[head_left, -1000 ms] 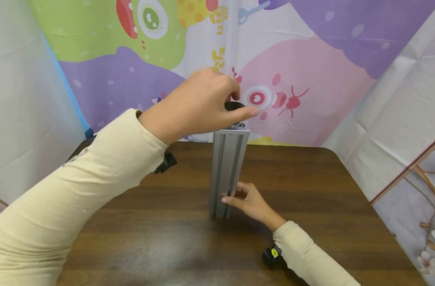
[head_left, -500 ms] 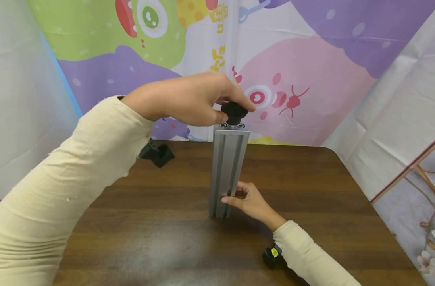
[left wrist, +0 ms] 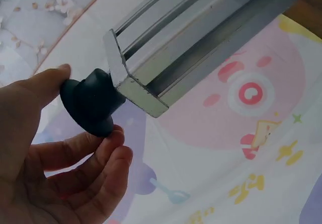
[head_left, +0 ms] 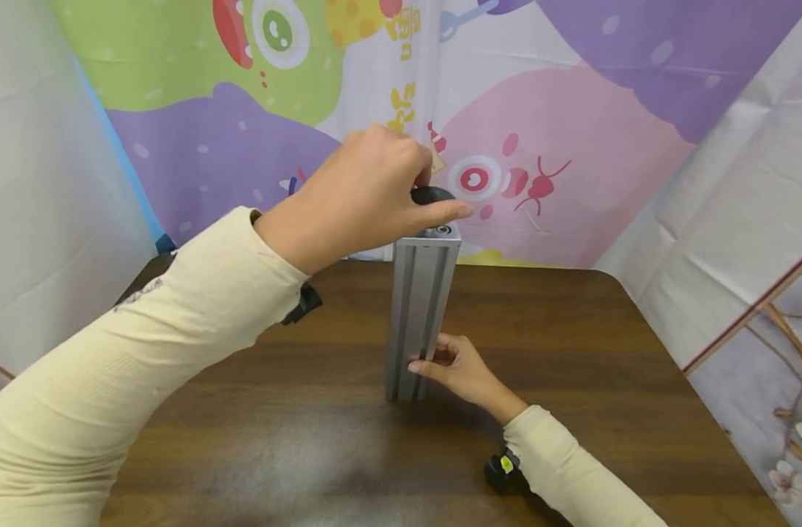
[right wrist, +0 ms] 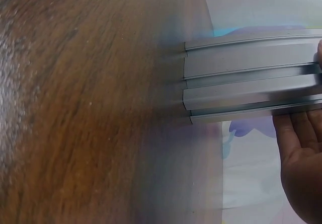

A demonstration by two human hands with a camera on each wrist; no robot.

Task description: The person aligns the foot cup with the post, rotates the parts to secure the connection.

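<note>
A silver aluminium profile (head_left: 417, 315) with long grooves stands upright on the wooden table (head_left: 295, 439). A round black knob (head_left: 431, 194) sits on its top end, beside a screw hole. My left hand (head_left: 364, 194) pinches this knob from above, and hides part of it in the head view. In the left wrist view the thumb and the fingers (left wrist: 75, 148) lie at opposite edges of the knob's wide rim. Low on the profile, my right hand (head_left: 463, 373) grips it from the right, thumb on the near face. The right wrist view catches these fingers (right wrist: 297, 133) along one side.
A cloth backdrop (head_left: 539, 124) with cartoon figures hangs behind the table, and pale cloth (head_left: 717, 197) closes in the sides. Black straps show at both wrists, below the cream sleeves (head_left: 184, 322).
My left hand turned about the knob, uncovering it half a second ago, then turned back with the thumb in front again. The right hand and the profile have stayed in place.
</note>
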